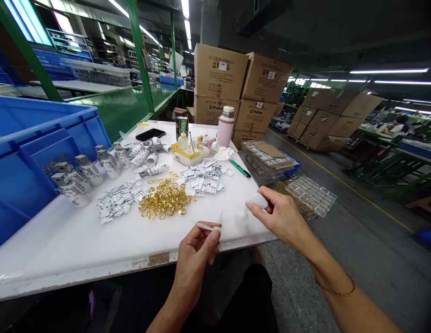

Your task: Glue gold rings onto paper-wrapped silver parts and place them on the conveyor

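Near the table's front edge, my left hand (198, 249) pinches a thin, whitish see-through strip (207, 226) between thumb and fingers. My right hand (276, 210) is closed around a smooth white rounded piece (258, 200), held just above the right side of the table; its kind is unclear. Below that piece is a pale, blurred translucent shape (240, 219), too faint to name. Beyond my left hand lies a heap of gold-coloured metal rings (165, 199). Small white printed tags (120, 201) lie left of the rings, and more printed tags (204, 175) lie behind them.
White printed cylindrical parts (109, 163) stand beside a blue crate (45, 152). A yellow-edged tray (188, 156) with small bottles, a pink flask (225, 127), a phone (150, 134) and a green cutter (240, 169) are on the table. Cartons (220, 74) and stacked clear trays (265, 159) stand beyond.
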A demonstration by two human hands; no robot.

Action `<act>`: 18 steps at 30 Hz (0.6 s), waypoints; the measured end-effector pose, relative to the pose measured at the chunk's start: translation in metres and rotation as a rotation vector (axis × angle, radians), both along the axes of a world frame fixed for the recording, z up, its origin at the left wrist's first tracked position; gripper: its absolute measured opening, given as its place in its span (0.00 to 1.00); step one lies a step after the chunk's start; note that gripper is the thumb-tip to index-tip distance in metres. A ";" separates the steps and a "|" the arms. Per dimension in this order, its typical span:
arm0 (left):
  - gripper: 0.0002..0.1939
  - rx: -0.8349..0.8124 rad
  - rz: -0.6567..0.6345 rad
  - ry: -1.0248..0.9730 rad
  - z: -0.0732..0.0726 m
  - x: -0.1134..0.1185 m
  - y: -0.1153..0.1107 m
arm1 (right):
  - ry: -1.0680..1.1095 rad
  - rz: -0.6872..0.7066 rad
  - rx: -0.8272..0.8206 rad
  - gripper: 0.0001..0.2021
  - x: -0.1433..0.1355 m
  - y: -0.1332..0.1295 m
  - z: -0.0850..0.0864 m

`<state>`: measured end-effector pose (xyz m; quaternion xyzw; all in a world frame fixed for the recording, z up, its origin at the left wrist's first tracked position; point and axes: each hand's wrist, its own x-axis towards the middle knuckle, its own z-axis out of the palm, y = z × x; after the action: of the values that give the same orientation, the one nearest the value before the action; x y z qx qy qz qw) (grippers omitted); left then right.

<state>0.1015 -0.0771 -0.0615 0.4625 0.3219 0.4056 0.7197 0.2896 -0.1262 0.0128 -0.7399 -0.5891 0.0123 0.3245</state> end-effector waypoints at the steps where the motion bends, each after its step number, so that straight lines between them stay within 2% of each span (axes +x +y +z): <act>1: 0.13 -0.001 0.000 0.001 0.000 0.000 0.000 | -0.004 0.001 0.002 0.12 0.000 0.000 0.000; 18: 0.14 -0.017 0.003 0.003 0.000 0.000 0.000 | -0.013 0.008 -0.004 0.12 0.000 -0.001 0.001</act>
<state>0.1019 -0.0771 -0.0615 0.4564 0.3271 0.4034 0.7225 0.2896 -0.1269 0.0140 -0.7381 -0.5943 0.0102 0.3193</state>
